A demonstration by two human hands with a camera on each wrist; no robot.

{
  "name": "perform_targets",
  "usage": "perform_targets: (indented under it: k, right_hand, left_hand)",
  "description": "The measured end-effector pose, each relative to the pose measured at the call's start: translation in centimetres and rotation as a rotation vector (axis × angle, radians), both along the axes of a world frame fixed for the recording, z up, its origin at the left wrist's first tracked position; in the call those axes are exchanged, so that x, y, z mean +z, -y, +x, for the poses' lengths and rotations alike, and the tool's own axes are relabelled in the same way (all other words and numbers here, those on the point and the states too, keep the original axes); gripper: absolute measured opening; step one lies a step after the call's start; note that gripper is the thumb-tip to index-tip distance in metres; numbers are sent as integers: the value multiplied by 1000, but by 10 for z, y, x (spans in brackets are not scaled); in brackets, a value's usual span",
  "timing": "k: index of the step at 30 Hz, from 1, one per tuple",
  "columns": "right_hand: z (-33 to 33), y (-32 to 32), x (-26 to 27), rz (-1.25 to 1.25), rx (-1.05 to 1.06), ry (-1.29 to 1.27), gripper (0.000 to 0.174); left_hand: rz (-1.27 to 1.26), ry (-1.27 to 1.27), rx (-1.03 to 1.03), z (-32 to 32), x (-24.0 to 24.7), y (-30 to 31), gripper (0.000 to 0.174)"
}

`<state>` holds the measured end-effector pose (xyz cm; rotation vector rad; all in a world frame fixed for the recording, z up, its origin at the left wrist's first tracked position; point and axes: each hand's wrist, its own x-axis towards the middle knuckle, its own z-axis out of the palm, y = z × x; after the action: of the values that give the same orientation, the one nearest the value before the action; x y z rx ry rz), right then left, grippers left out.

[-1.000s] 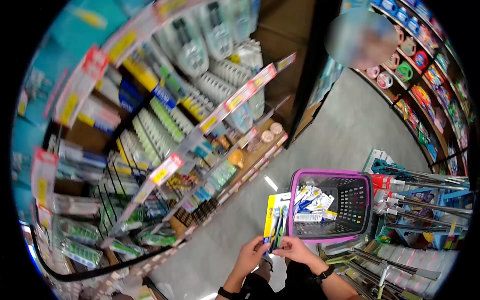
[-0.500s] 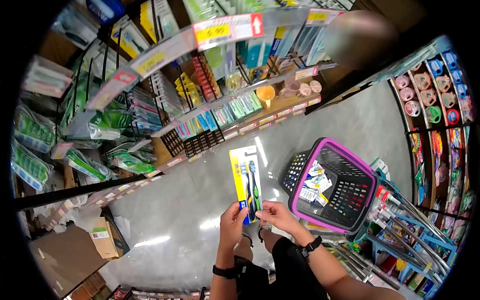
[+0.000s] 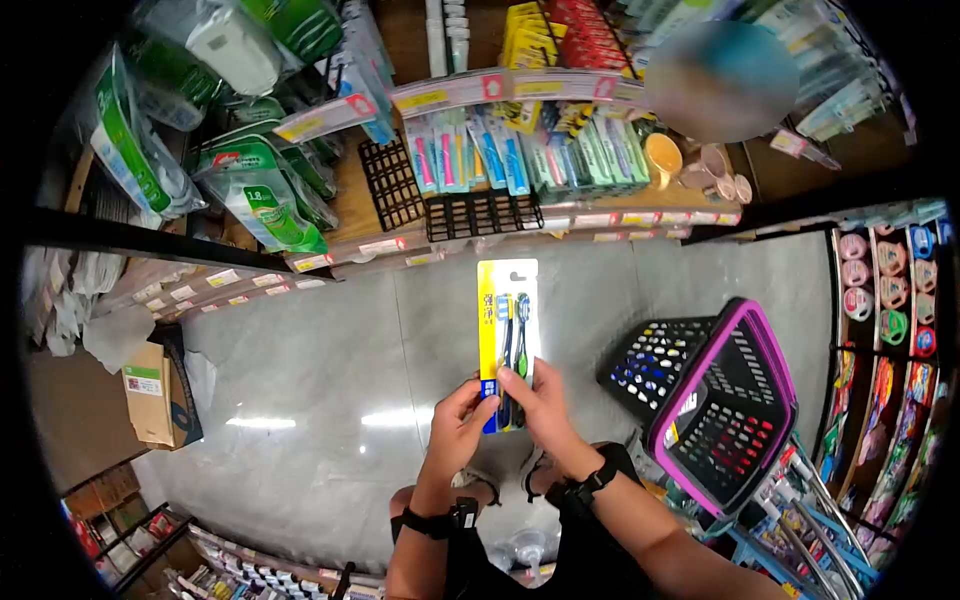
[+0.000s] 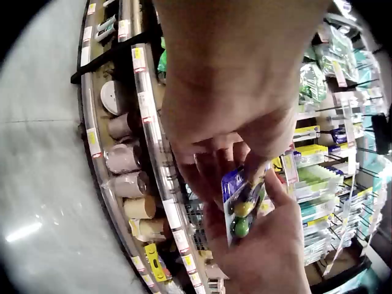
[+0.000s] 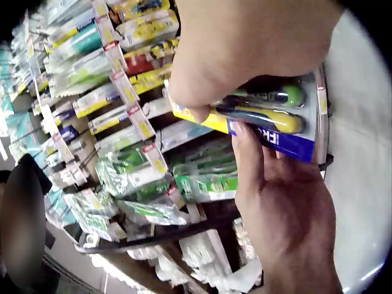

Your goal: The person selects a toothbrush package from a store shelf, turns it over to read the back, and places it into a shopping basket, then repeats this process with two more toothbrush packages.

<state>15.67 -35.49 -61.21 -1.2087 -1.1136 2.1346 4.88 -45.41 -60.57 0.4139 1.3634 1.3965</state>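
Note:
In the head view, a toothbrush pack (image 3: 489, 335) stands upright before my body, with two toothbrushes behind clear plastic on a yellow, white and blue card. My left hand (image 3: 456, 425) pinches its lower left edge, thumb on the front. The lower right edge is gripped by my right hand (image 3: 543, 405), its thumb lying over the plastic. Seen from the right wrist, the pack (image 5: 288, 147) shows one yellow and one green handle end, with my left hand (image 5: 285, 202) below it. The left wrist view shows the same handle ends between both hands.
A black basket with a purple rim (image 3: 735, 312) stands tilted at the right, beside several metal poles (image 3: 815, 535). Ahead runs a shelf (image 3: 345, 240) of toothbrushes, cups and green packs. At the left are cardboard boxes (image 3: 150, 395); grey floor (image 3: 330, 360) lies between.
The head view has swung left, so the basket now sits farther right and its contents are mostly hidden. Both hands keep hold of the toothbrush pack, which stands straighter in view.

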Motion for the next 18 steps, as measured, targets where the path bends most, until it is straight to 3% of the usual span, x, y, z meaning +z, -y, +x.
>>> perform_targets:
  k: [9, 18]
  right_hand:
    - [-36, 0, -65, 42, 144, -29, 26]
    - [-36, -7, -67, 125, 170, -31, 31]
  left_hand:
    - [106, 59, 106, -23, -85, 15, 17]
    - [162, 28, 38, -31, -97, 7, 18]
